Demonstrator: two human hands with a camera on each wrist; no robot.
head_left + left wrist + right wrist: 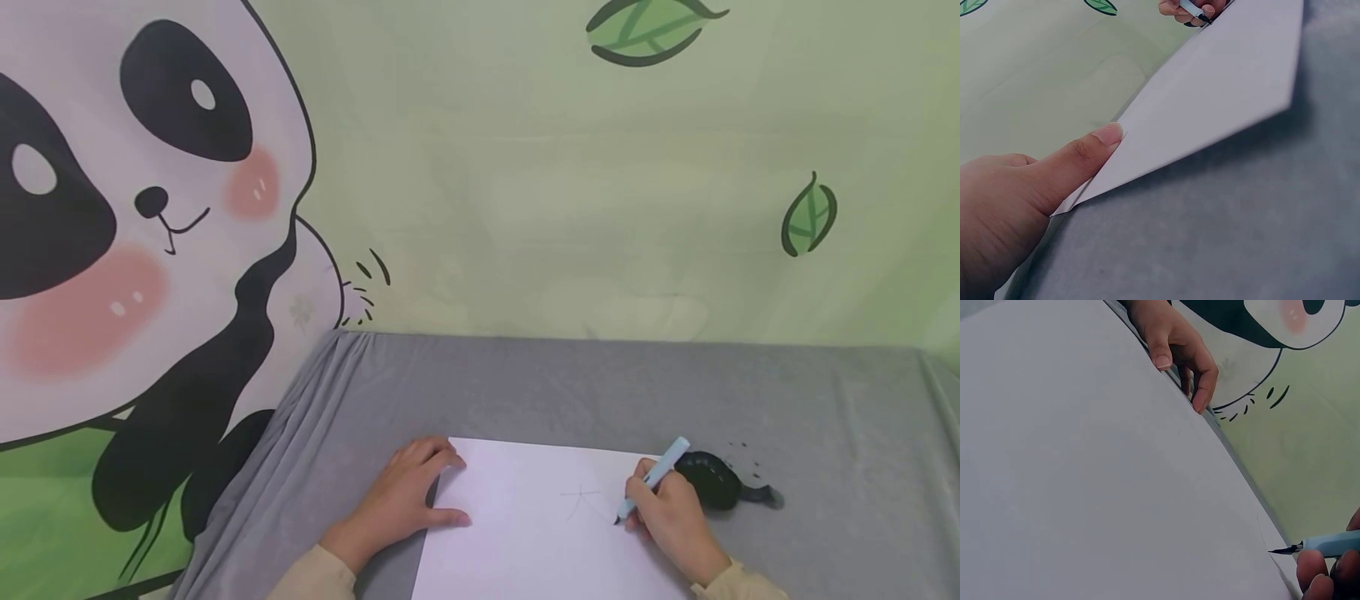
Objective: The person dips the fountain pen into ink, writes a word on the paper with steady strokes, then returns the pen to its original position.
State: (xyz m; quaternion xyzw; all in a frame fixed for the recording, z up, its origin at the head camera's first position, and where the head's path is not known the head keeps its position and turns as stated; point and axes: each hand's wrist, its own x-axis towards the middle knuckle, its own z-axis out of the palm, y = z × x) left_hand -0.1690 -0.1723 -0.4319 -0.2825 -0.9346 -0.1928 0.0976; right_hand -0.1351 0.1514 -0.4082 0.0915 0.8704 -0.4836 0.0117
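Note:
My right hand (670,514) pinches a light blue fountain pen (660,472), seen from the side in the right wrist view. Its dark nib (1283,550) points down at the white paper (510,550), near the right part of the sheet. Thin strokes (581,494), a crossed line with slanting legs, lie to the left of the nib. On the paper's upper left edge rests my left hand (401,492), thumb and fingertips spread on the sheet. The left wrist view shows the thumb (1075,156) lying along the paper's edge.
A glossy dark oval object (707,481) with a narrow tail lies just beyond my right hand, small dark specks beside it. Grey cloth (600,383) covers the table. Behind it hangs a green backdrop (480,192) with a painted panda (202,225) and leaves.

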